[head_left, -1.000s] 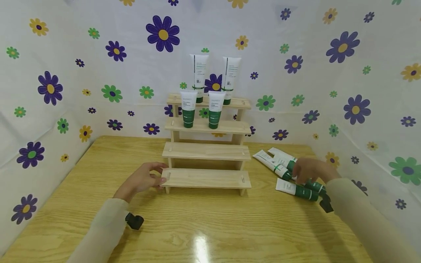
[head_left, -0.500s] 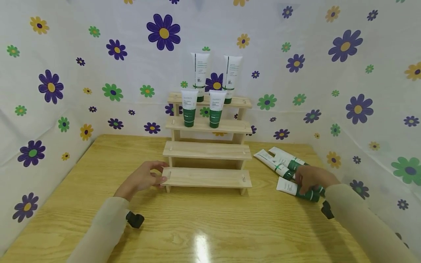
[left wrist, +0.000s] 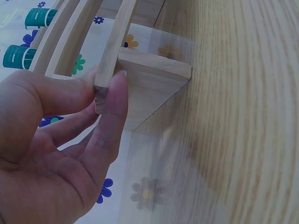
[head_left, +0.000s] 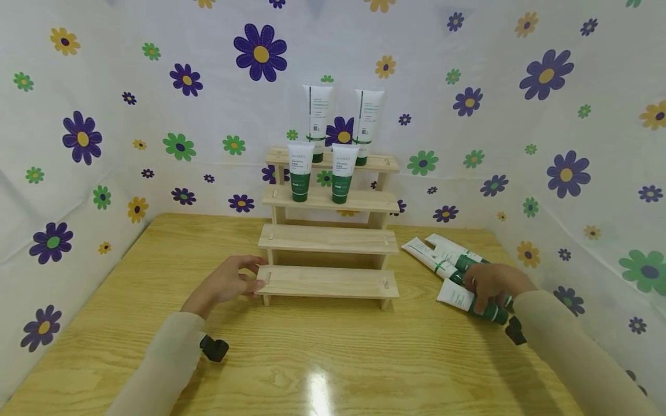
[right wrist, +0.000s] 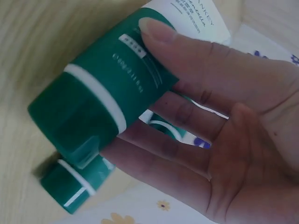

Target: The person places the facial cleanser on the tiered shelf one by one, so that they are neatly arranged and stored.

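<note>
My left hand [head_left: 226, 282] pinches the left end of the lowest board of a wooden stepped shelf [head_left: 328, 281], thumb on top and fingers below, as the left wrist view [left wrist: 107, 79] shows. At the right, my right hand [head_left: 498, 281] holds a white and green squeeze tube [right wrist: 112, 70] between thumb and fingers. Its white end [head_left: 454, 295] points left. Beneath those fingers another tube's green cap [right wrist: 70, 184] shows, mostly hidden. Just behind the hand lie two more tubes, one white with a green band [head_left: 433, 260] and one farther back [head_left: 452, 249].
Two tall tubes [head_left: 317, 121] stand cap-down on the top step, and two shorter ones [head_left: 300, 172] on the step below. The shelf stands on a wood-grain table [head_left: 333, 358]. White flowered cloth [head_left: 208, 34] surrounds it at the back and sides.
My right hand has come down onto the nearest tube, thumb now over it, and the tube has turned slightly. The left hand keeps its place on the shelf.
</note>
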Available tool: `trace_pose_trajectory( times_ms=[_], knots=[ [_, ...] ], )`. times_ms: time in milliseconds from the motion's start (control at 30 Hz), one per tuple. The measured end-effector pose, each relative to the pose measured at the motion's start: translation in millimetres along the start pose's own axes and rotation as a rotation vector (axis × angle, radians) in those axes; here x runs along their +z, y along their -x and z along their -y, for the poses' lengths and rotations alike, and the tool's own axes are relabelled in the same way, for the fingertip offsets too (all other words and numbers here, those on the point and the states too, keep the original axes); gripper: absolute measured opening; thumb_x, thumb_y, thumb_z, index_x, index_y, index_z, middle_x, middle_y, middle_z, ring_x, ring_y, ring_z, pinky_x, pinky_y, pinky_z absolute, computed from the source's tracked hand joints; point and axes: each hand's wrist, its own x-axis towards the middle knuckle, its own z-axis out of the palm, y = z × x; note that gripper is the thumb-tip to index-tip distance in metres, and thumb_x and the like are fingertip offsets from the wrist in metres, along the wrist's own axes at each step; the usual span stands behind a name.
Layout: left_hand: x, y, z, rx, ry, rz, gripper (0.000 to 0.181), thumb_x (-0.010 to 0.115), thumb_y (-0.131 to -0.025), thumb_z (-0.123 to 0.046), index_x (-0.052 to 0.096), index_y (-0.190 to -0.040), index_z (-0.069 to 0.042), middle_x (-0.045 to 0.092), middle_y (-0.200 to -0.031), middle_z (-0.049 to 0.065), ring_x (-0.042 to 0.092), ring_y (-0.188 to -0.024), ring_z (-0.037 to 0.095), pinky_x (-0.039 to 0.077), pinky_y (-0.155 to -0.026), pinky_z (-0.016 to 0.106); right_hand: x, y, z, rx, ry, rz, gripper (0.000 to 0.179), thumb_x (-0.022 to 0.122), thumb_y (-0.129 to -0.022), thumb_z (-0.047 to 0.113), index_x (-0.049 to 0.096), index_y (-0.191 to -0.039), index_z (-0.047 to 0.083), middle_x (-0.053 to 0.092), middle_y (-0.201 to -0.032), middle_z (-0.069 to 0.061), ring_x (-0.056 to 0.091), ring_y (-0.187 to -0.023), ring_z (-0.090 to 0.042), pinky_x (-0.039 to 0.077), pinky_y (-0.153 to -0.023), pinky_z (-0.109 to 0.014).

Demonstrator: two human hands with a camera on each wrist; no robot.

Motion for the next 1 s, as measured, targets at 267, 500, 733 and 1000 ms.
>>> trace_pose_trajectory(
  times_ms=[267, 500, 733, 1000],
  knots=[
    [0.7, -1.2, -0.6, 0.004, -0.009, -0.001, 0.054, 0.071, -0.094, -0.001, 0.051, -0.145, 0.004, 0.054, -0.126, 0.028, 0.07, -0.083, 0.018, 0.067, -0.077, 0.039, -24, 7.0, 8, -0.132, -0.063, 0.012, 0.037, 0.083, -0.083, 0.007, 0.061, -0.111, -0.002, 0.065, -0.108, -0.017, 0.068, -0.095, -0.025, 0.066, -0.074, -0.048],
    [0.8, -0.9, 0.0, 0.008, -0.017, 0.004, 0.053, 0.07, -0.095, -0.001, 0.051, -0.145, 0.004, 0.055, -0.123, 0.027, 0.07, -0.085, 0.018, 0.066, -0.077, 0.039, -43, 16.5, 28, -0.171, -0.057, -0.026, 0.039, 0.085, -0.084, 0.016, 0.06, -0.11, 0.0, 0.065, -0.107, -0.014, 0.067, -0.091, -0.021, 0.067, -0.074, -0.042],
    [1.7, 0.8, -0.5, -0.003, -0.011, -0.004, 0.053, 0.07, -0.095, 0.0, 0.051, -0.144, 0.004, 0.056, -0.123, 0.026, 0.07, -0.086, 0.019, 0.066, -0.079, 0.04, -55, 16.9, 40, -0.209, -0.049, -0.052, 0.04, 0.083, -0.086, 0.018, 0.059, -0.113, 0.001, 0.066, -0.109, -0.013, 0.065, -0.09, -0.02, 0.066, -0.074, -0.041],
    [1.3, 1.5, 0.6, 0.013, -0.019, -0.004, 0.053, 0.07, -0.095, -0.001, 0.051, -0.145, 0.005, 0.056, -0.123, 0.026, 0.071, -0.086, 0.019, 0.066, -0.078, 0.041, -66, 19.0, 55, -0.245, -0.05, -0.115, 0.04, 0.083, -0.086, 0.019, 0.059, -0.112, 0.001, 0.07, -0.111, -0.015, 0.068, -0.094, -0.019, 0.066, -0.078, -0.043]
  ],
)
